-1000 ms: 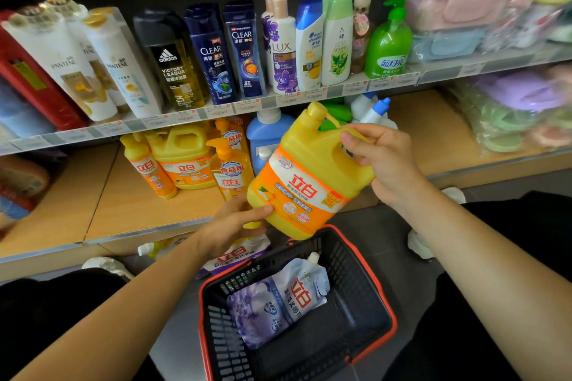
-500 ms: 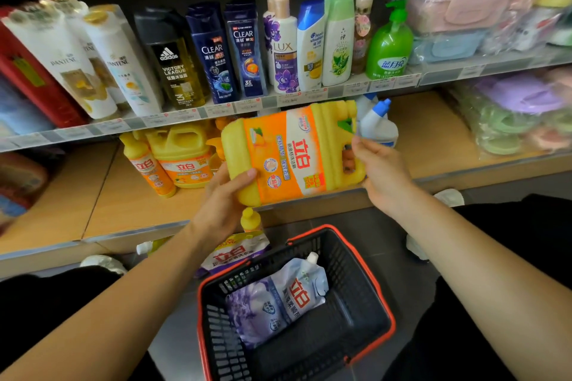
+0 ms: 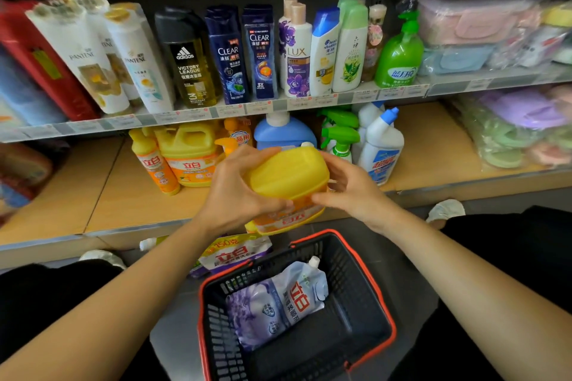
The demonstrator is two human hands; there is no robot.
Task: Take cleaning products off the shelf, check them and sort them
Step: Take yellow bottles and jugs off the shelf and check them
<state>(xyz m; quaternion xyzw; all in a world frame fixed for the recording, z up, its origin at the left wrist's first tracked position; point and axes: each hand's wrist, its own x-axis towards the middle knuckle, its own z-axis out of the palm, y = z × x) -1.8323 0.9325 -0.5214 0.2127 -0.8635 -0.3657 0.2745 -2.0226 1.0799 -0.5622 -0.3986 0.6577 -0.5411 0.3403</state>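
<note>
立白 pouch (image 3: 288, 303), adidas bottle (image 3: 188, 62), LUX bottle (image 3: 297, 54)

Two hands (image 3: 241, 195) (image 3: 349, 192), two yellow jugs (image 3: 288, 173) (image 3: 185, 148), one basket (image 3: 351, 283), two pouches (image 3: 278, 306) (image 3: 235, 254)

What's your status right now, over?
Left hand, right hand both grip yellow jug, base toward camera. Basket below holds purple pouch. Nothing in the way.

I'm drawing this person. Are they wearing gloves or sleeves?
No gloves: the left hand and right hand are bare. No sleeves show either: the left arm and right arm are bare to the picture's edge. No watch, ring or bracelet shows.
</note>
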